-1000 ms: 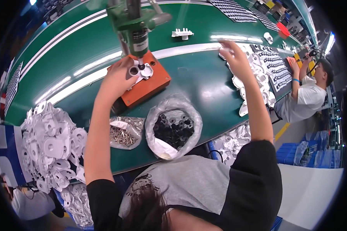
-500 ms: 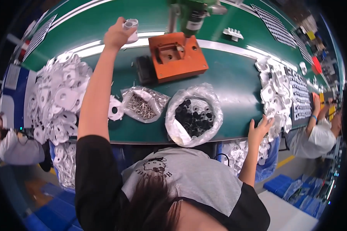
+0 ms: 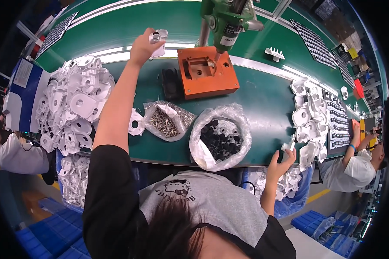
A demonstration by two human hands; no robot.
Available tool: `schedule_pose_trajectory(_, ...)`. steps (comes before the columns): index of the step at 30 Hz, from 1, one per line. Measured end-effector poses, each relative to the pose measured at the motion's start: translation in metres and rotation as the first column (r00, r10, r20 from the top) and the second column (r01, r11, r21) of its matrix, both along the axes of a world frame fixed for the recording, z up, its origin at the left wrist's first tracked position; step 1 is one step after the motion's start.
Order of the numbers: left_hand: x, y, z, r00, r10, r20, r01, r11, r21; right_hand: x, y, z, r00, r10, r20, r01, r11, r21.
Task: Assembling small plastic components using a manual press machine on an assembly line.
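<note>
My left hand (image 3: 143, 48) is raised over the far left of the bench, its fingers closed round a white plastic part (image 3: 160, 48) with a round collar. To its right an orange fixture block (image 3: 209, 82) with a hollowed recess sits under a green bench press (image 3: 229, 28). Down at the right front edge, my right hand (image 3: 279, 167) has a second white plastic part (image 3: 288, 146) at its fingertips. That part stands just left of a heap of similar white parts (image 3: 307, 125). The fingers partly cover both held parts.
A large heap of white parts (image 3: 75, 101) fills the left side. In front lie a bag of metal pins (image 3: 165, 123) and a bag of black pieces (image 3: 220, 142). A black block (image 3: 171, 84) touches the fixture's left. Co-workers (image 3: 352, 166) sit at both sides.
My right hand has drawn back from the right-hand heap toward me, now with a white part at its fingertips. My left hand keeps its part near the press. The whole view has shifted slightly.
</note>
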State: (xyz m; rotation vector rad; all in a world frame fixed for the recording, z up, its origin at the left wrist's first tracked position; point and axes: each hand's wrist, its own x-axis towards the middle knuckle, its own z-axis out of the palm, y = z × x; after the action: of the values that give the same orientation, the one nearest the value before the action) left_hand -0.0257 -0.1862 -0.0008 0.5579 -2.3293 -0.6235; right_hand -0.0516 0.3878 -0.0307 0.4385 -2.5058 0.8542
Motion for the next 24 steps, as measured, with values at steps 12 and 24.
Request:
schedule_pose_trajectory(12, -0.003, 0.017, 0.008, 0.994, -0.074, -0.075, 0.066, 0.993, -0.095, -0.013, -0.004, -0.005, 0.986, 0.128, 0.104, -0.115, 0.986, -0.118)
schedule_pose_trajectory(24, 0.015, 0.008, 0.011, 0.989, 0.144, -0.016, -0.137, 0.969, 0.207, -0.013, -0.022, -0.011, 0.977, 0.043, 0.208, -0.087, 0.975, 0.204)
